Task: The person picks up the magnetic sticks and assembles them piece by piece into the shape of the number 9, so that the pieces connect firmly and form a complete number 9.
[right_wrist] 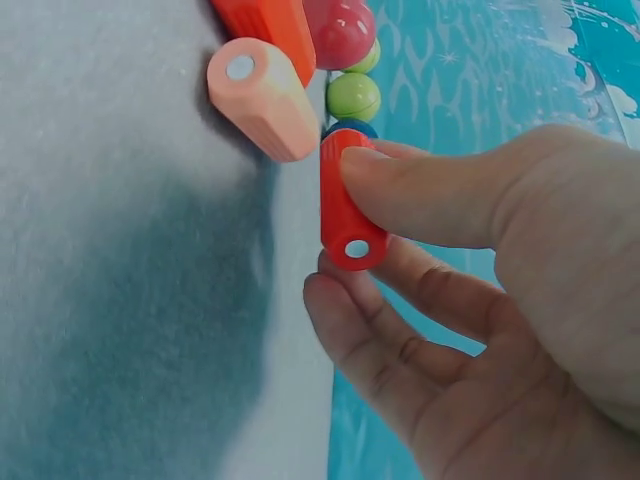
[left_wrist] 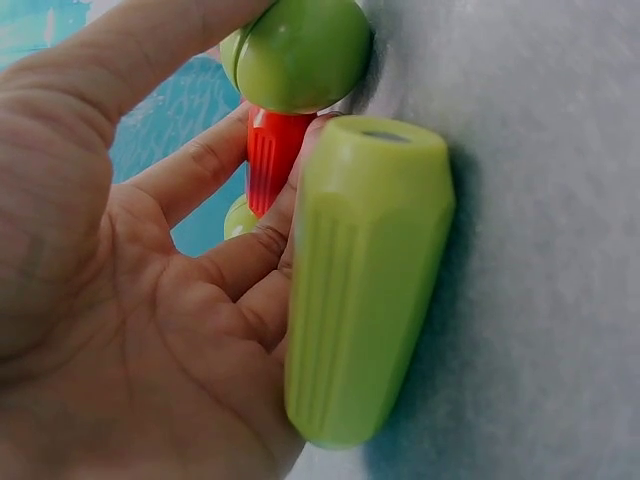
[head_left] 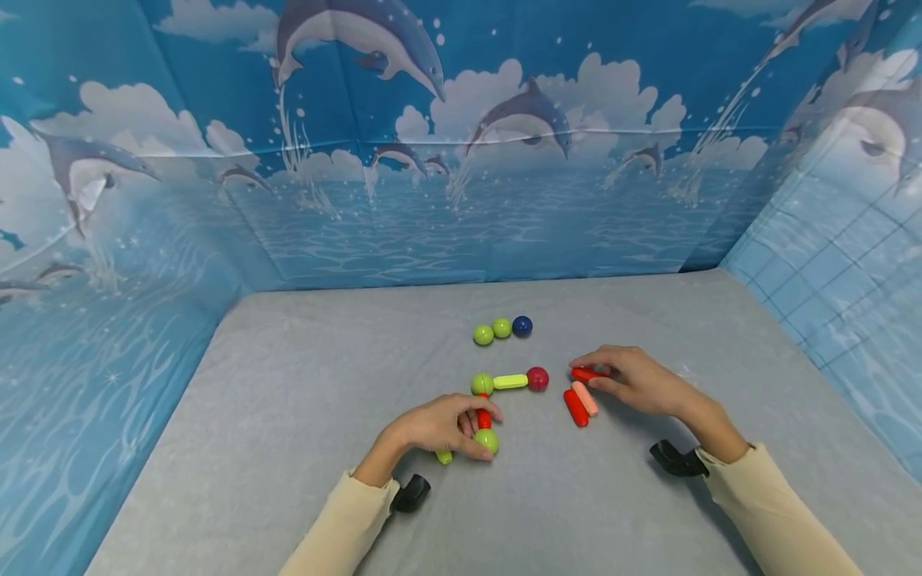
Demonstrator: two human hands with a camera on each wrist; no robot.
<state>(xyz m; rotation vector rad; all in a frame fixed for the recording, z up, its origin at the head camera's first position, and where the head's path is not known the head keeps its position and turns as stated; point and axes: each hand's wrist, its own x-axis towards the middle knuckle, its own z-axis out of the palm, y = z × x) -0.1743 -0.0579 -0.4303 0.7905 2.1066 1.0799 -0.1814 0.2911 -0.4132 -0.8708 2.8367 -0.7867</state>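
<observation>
My right hand pinches a short red magnetic rod between thumb and fingers, its pale magnet tip toward the wrist camera. Beside it lie another red rod and a salmon-pink rod. My left hand curls round a light green ball, thumb against it and fingers along the attached orange-red rod. That rod leads up to a second green ball, a yellow-green rod and a dark red ball. A loose green rod lies beneath the left palm, partly hidden in the head view.
Two light green balls and a dark blue ball stand in a row farther back on the grey cloth-covered table. A dolphin-print curtain rises behind the table's far edge and along both sides.
</observation>
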